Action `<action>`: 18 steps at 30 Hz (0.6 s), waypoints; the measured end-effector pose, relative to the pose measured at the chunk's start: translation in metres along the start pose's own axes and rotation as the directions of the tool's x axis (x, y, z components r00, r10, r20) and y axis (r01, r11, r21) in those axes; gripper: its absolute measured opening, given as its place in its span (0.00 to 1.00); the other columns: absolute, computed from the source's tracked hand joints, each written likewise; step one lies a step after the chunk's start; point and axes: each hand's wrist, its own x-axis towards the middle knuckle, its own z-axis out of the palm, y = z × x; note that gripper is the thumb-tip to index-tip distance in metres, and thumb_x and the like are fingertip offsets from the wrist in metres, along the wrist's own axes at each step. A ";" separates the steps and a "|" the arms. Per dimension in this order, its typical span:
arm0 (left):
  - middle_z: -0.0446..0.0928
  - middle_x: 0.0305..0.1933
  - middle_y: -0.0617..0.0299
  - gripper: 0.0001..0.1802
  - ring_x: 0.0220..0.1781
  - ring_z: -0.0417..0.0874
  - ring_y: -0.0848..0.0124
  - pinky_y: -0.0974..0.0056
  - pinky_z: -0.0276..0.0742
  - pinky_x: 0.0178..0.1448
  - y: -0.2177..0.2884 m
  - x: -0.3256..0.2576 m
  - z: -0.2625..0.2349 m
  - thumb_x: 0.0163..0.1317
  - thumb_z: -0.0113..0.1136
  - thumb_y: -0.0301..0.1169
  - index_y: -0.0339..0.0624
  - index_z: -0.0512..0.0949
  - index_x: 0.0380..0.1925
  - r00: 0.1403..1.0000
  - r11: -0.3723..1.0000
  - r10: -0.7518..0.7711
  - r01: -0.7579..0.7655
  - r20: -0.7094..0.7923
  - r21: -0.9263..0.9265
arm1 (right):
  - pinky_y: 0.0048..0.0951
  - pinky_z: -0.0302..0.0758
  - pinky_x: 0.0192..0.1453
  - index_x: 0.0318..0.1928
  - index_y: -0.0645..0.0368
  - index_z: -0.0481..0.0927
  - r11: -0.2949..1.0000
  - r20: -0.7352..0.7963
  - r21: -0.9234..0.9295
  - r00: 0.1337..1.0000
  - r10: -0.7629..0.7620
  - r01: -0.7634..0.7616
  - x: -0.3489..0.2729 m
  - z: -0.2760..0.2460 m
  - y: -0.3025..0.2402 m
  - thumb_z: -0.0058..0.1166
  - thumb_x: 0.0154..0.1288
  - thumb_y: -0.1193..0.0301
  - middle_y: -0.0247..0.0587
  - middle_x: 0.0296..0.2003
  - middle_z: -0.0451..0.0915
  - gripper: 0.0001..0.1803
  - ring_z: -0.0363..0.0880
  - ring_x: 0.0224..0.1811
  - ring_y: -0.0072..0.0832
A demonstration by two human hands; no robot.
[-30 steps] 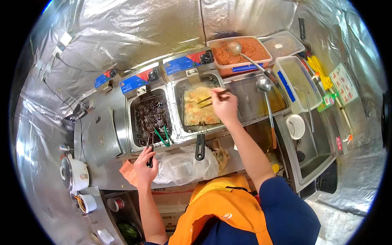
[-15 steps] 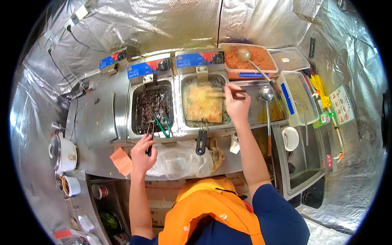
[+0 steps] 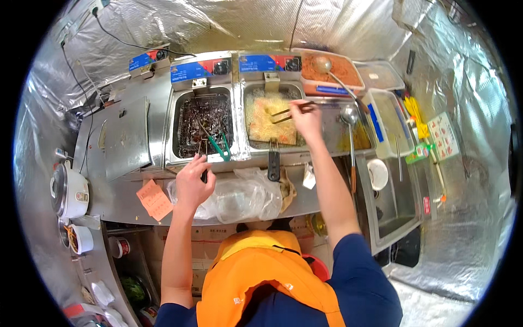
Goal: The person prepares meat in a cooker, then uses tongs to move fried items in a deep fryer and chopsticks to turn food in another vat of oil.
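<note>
My right hand [image 3: 306,121] is closed around a pair of dark chopsticks [image 3: 283,113]. Their tips reach into golden, crumbly food [image 3: 267,128] frying in the bubbling oil of the right fryer [image 3: 243,103]. A black-handled basket handle [image 3: 273,165] hangs over that fryer's front edge, untouched by either hand. At the left fryer [image 3: 170,133], my left hand [image 3: 195,182] is closed on a black handle [image 3: 204,176], mostly hidden by the fingers. Green-tipped tongs [image 3: 220,147] rest in its dark oil, leaning on the front rim beside that hand.
A clear plastic bag [image 3: 239,197] and an orange paper slip [image 3: 154,200] lie along the front counter. Right of the fryers are a tub of reddish mince [image 3: 335,73], a long ladle [image 3: 351,139] and a sink [image 3: 400,218]. A rice cooker [image 3: 70,191] stands at far left.
The chopsticks were sweeping in a blur over the right fryer; their tips now point down into the food. My left hand stays at the black handle. The whole view has shifted slightly.
</note>
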 end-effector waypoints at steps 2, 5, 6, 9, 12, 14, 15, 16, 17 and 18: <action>0.88 0.55 0.46 0.09 0.65 0.86 0.47 0.52 0.83 0.66 -0.004 0.002 -0.002 0.57 0.66 0.29 0.39 0.88 0.37 1.000 1.000 0.008 -0.008 -0.012 0.010 | 0.30 0.81 0.39 0.42 0.62 0.90 0.977 0.060 -0.173 0.991 -0.117 0.125 0.000 0.008 -0.014 0.65 0.70 0.69 0.44 0.28 0.89 0.09 0.89 0.29 0.30; 0.88 0.55 0.47 0.08 0.64 0.86 0.47 0.51 0.83 0.65 -0.005 -0.005 -0.005 0.57 0.66 0.28 0.39 0.87 0.36 1.000 1.000 -0.004 0.004 -0.018 0.008 | 0.32 0.81 0.38 0.41 0.63 0.90 0.997 0.045 0.078 0.999 0.016 -0.020 -0.036 -0.028 -0.058 0.65 0.68 0.69 0.45 0.28 0.89 0.09 0.89 0.29 0.35; 0.88 0.55 0.48 0.08 0.64 0.86 0.47 0.51 0.83 0.65 -0.003 -0.004 -0.003 0.57 0.66 0.28 0.40 0.87 0.36 1.000 1.000 -0.008 0.008 -0.028 0.005 | 0.32 0.81 0.35 0.40 0.63 0.90 0.996 0.098 -0.065 0.994 -0.053 0.060 -0.037 -0.028 -0.038 0.64 0.69 0.70 0.42 0.26 0.89 0.08 0.89 0.29 0.31; 0.88 0.54 0.48 0.08 0.64 0.86 0.47 0.51 0.83 0.65 0.001 0.001 0.002 0.57 0.66 0.28 0.40 0.87 0.37 1.000 1.000 0.010 -0.010 -0.024 -0.006 | 0.31 0.80 0.35 0.42 0.63 0.90 0.998 -0.116 0.040 0.992 -0.047 0.052 -0.021 -0.009 0.012 0.64 0.69 0.73 0.43 0.27 0.89 0.07 0.88 0.29 0.27; 0.88 0.55 0.48 0.09 0.65 0.86 0.47 0.51 0.83 0.65 0.002 -0.003 -0.001 0.57 0.66 0.28 0.40 0.88 0.37 1.000 1.000 -0.002 0.002 -0.020 -0.004 | 0.29 0.80 0.35 0.42 0.64 0.90 0.996 0.095 -0.021 0.992 -0.085 0.087 -0.026 -0.008 0.034 0.66 0.71 0.70 0.40 0.27 0.89 0.09 0.86 0.29 0.24; 0.88 0.55 0.46 0.10 0.65 0.86 0.48 0.52 0.83 0.66 0.002 -0.005 -0.003 0.57 0.66 0.27 0.39 0.89 0.38 1.000 1.000 -0.011 0.011 -0.018 0.002 | 0.30 0.79 0.34 0.42 0.64 0.90 0.998 0.080 0.069 0.997 -0.001 -0.004 -0.017 -0.011 0.028 0.65 0.71 0.70 0.40 0.28 0.90 0.09 0.86 0.29 0.24; 0.88 0.56 0.46 0.10 0.65 0.85 0.48 0.52 0.83 0.66 0.001 -0.003 -0.003 0.57 0.66 0.26 0.39 0.89 0.38 0.999 1.000 -0.020 0.020 -0.030 -0.001 | 0.30 0.79 0.34 0.42 0.63 0.90 0.997 0.021 0.072 1.000 -0.004 0.002 -0.009 -0.002 0.025 0.65 0.72 0.70 0.40 0.28 0.90 0.09 0.87 0.29 0.24; 0.88 0.56 0.45 0.10 0.65 0.85 0.48 0.52 0.83 0.66 -0.001 -0.003 -0.004 0.57 0.66 0.26 0.38 0.89 0.38 0.999 1.000 -0.029 0.029 -0.030 -0.003 | 0.30 0.79 0.33 0.42 0.63 0.90 0.997 -0.041 0.074 0.999 0.007 -0.004 -0.010 0.006 0.025 0.65 0.72 0.70 0.40 0.28 0.90 0.09 0.87 0.29 0.24; 0.88 0.56 0.45 0.10 0.66 0.85 0.48 0.52 0.83 0.67 -0.001 -0.003 -0.004 0.56 0.66 0.26 0.38 0.89 0.38 0.999 0.999 -0.038 0.038 -0.030 -0.005 | 0.32 0.79 0.33 0.42 0.63 0.89 1.000 0.084 -0.005 0.996 0.008 -0.007 -0.020 0.008 0.011 0.64 0.72 0.70 0.43 0.27 0.89 0.08 0.88 0.29 0.26; 0.87 0.56 0.44 0.11 0.66 0.85 0.48 0.52 0.83 0.68 -0.001 -0.004 -0.003 0.56 0.66 0.25 0.37 0.89 0.39 0.999 0.999 -0.041 0.041 -0.017 -0.014 | 0.32 0.79 0.32 0.42 0.62 0.89 0.993 0.133 0.013 0.984 -0.122 0.122 -0.022 0.007 0.028 0.64 0.73 0.69 0.43 0.26 0.88 0.08 0.87 0.28 0.27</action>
